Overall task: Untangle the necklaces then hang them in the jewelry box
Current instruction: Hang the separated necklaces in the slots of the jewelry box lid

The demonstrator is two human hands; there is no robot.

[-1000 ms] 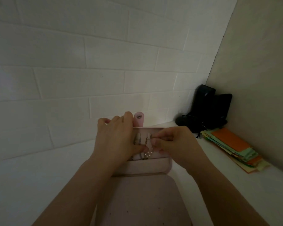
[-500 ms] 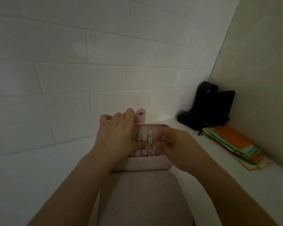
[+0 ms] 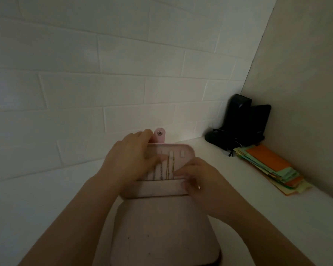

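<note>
One pink jewelry box (image 3: 162,227) is seen lying open on the white counter (image 3: 37,198), its lid panel raised. Three thin chains (image 3: 167,169) are counted hanging down the panel into one pocket (image 3: 158,188). The panel's top edge is gripped by the left hand (image 3: 129,160), thumb across the front. The pocket edge is pinched by the right hand (image 3: 198,181), fingers curled. One stack of coloured papers (image 3: 271,167) lies at the right.

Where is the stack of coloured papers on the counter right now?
In the head view, the papers lie on the right of the counter against the side wall, just in front of the black devices in the corner.
</note>
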